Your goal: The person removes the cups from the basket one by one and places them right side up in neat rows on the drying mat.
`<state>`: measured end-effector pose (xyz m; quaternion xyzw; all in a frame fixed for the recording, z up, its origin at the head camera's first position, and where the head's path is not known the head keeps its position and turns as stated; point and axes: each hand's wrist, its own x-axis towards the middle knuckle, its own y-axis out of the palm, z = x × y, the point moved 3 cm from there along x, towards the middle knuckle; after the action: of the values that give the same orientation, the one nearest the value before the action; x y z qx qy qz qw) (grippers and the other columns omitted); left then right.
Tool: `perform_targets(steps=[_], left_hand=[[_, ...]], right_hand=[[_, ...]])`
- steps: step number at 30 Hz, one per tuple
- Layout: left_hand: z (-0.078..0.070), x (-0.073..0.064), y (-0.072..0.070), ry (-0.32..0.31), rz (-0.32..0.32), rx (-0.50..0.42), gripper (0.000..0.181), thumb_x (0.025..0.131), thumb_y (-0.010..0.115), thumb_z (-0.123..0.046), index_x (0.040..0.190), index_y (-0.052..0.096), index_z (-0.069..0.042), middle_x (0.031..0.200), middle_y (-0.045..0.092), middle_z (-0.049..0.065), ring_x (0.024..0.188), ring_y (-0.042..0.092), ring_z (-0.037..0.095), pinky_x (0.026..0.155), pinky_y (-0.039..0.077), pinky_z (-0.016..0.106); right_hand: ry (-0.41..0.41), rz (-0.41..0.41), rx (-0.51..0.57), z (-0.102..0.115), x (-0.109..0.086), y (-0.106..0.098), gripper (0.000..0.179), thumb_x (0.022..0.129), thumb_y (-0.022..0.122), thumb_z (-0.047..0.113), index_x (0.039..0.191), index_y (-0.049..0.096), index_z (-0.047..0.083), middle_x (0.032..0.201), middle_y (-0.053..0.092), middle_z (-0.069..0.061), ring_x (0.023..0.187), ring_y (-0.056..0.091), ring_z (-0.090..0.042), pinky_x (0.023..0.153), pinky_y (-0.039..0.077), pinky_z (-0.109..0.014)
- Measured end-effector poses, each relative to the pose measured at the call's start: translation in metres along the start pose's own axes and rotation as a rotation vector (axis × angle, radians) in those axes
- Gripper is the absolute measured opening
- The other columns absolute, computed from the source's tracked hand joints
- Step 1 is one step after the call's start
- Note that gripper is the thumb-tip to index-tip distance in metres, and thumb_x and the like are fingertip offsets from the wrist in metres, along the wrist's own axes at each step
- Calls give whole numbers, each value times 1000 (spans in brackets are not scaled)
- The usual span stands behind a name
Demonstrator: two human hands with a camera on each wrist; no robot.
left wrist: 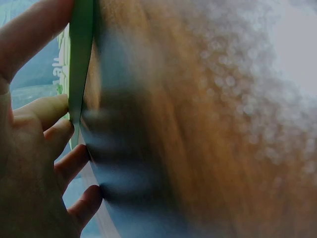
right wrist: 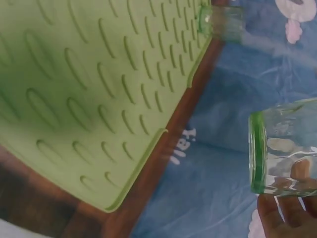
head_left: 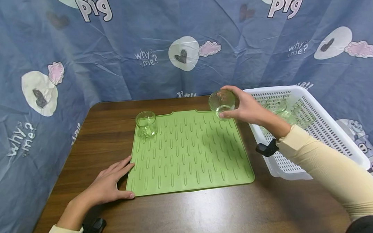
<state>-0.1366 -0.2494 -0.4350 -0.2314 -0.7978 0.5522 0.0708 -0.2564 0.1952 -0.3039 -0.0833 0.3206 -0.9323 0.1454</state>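
Observation:
My right hand (head_left: 247, 108) grips a clear glass cup (head_left: 216, 100) with a greenish tint, raised above the back right corner of a green ridged drying mat (head_left: 188, 161). In the right wrist view, the cup's thick green base (right wrist: 257, 151) faces the mat, and fingertips curl against its side. Another glass cup (head_left: 147, 124) stands on the mat's back left corner. Spread along the mat's left edge, my left hand (head_left: 109, 184) touches it near the front corner with thumb and fingers extended. The left wrist view shows the mat edge (left wrist: 81, 54) beside those fingers.
A white perforated plastic basket (head_left: 282, 166) with several glass cups (head_left: 276, 105) inside stands right of the mat. The brown wooden table (head_left: 190, 213) extends in front. A blue printed cloth (head_left: 115, 71) hangs behind and along the sides.

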Motion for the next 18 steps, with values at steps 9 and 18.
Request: perform_targets(steps=[9, 18], left_hand=[[1, 2, 1, 5, -3, 11, 103, 72, 77, -65, 153, 39, -13, 164, 27, 11, 143, 33, 42, 99, 32, 72], [0, 2, 2, 8, -3, 13, 103, 72, 76, -66, 153, 40, -14, 164, 27, 10, 143, 33, 42, 97, 33, 72]], right_hand=[[-20, 20, 29, -1, 34, 30, 85, 80, 83, 20, 150, 37, 17, 138, 56, -11, 118, 61, -28, 101, 48, -44], [30, 27, 86, -9, 63, 71, 86, 81, 83, 29, 153, 35, 22, 145, 51, -9, 127, 55, -27, 105, 45, -47]])
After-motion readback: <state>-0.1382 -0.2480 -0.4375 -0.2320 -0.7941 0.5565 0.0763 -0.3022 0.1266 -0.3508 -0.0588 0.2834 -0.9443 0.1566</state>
